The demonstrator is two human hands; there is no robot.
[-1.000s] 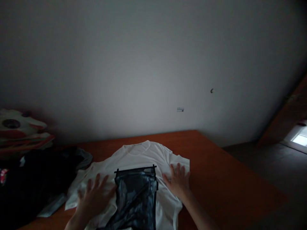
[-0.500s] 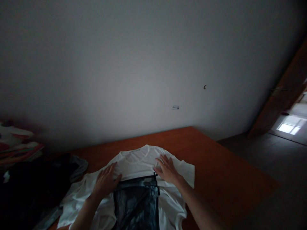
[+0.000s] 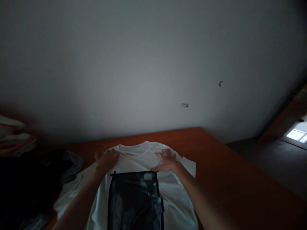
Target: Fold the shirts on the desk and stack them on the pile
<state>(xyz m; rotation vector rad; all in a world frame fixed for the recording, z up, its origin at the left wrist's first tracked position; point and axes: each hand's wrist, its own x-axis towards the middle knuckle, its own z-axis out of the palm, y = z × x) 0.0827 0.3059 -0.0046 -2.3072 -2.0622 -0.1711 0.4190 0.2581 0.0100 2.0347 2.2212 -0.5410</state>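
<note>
A white T-shirt [image 3: 135,163] with a dark printed panel [image 3: 134,198] lies spread on the reddish-brown wooden surface, its neckline toward the wall. My left hand [image 3: 109,161] is at the shirt's left shoulder, close to the collar. Its fingers are bunched on the fabric while one finger sticks out to the left. On the right side of the chest rests my right hand [image 3: 166,161], fingers apart and thumb stretched toward the panel's upper corner. Creases run across the cloth below the collar.
Dark clothes [image 3: 31,185] lie heaped on the left, with folded striped fabric [image 3: 15,140] behind them. A pale wall [image 3: 144,80] stands behind the wooden surface [image 3: 227,179]. Far right are a door [image 3: 285,115] and the floor.
My left hand has moved up to the shoulder and its fingers have bunched. The dark panel now lies flatter with its upper left corner showing. The view has swung slightly left.
</note>
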